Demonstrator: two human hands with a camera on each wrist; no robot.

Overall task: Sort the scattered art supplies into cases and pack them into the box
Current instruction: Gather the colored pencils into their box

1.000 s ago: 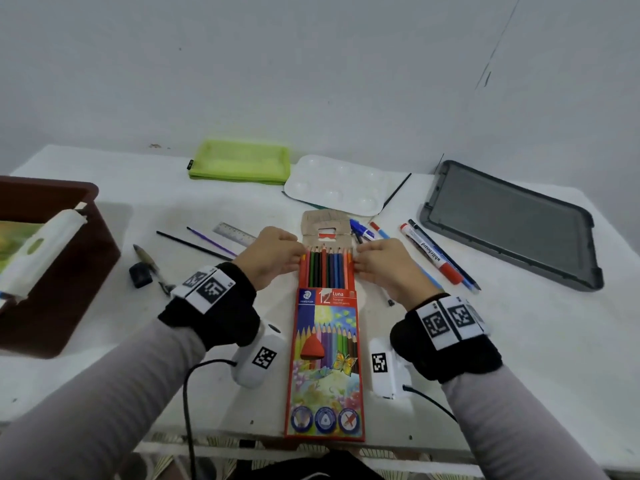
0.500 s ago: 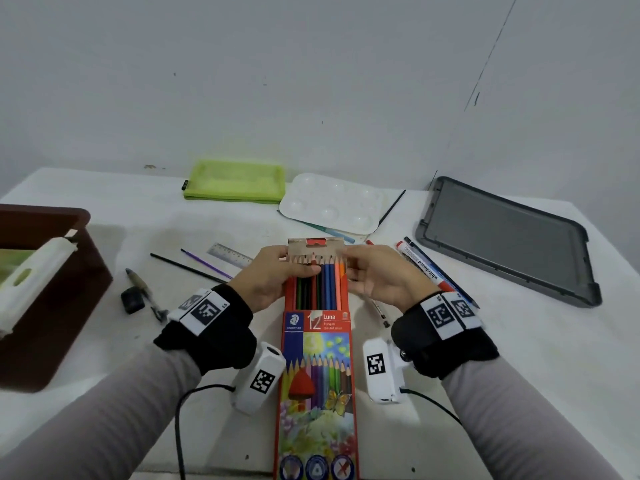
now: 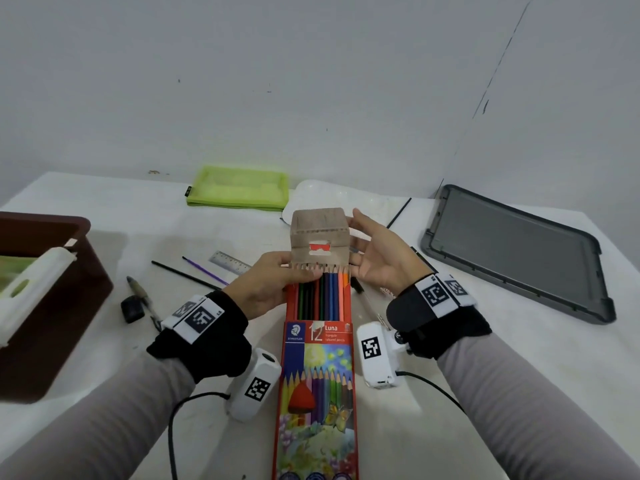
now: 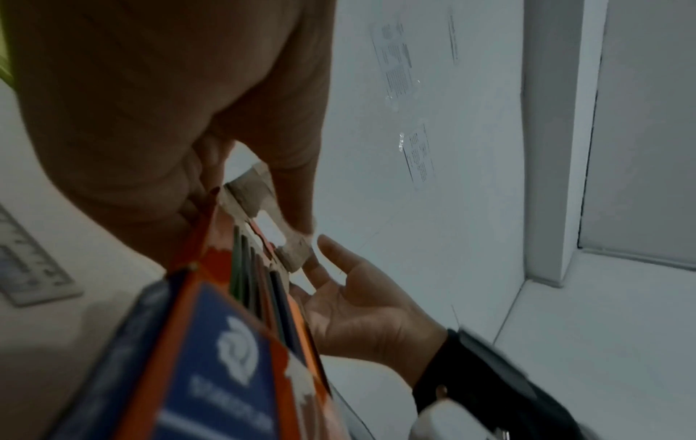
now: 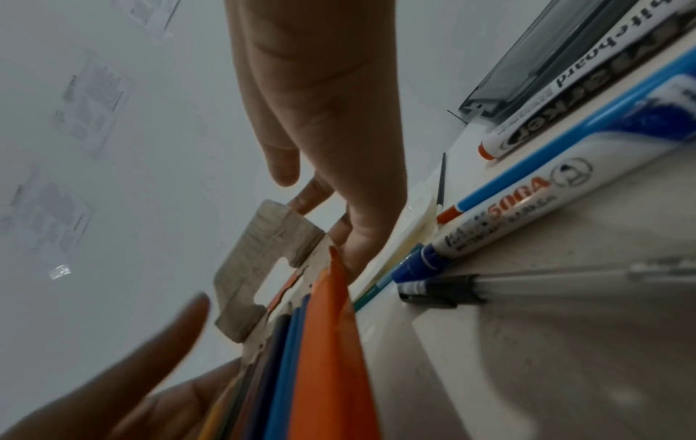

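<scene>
Cardboard flap (image 3: 320,233) of the coloured-pencil box (image 3: 317,386) stands raised over the pencils (image 3: 323,292) — the left hand (image 3: 266,289) pinches the box's upper left edge, the right hand (image 3: 381,258) rests spread against the flap's right side — above the white table (image 3: 519,358).

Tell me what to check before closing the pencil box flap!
1. Left hand holds the pencil box by its open end: ok.
2. Right hand is open beside the flap, fingers straight: ok.
3. Flap stands up, not folded down: not ok.
4. Coloured pencils lie side by side in the box: ok.
5. All twelve pencils inside: cannot tell.
</scene>
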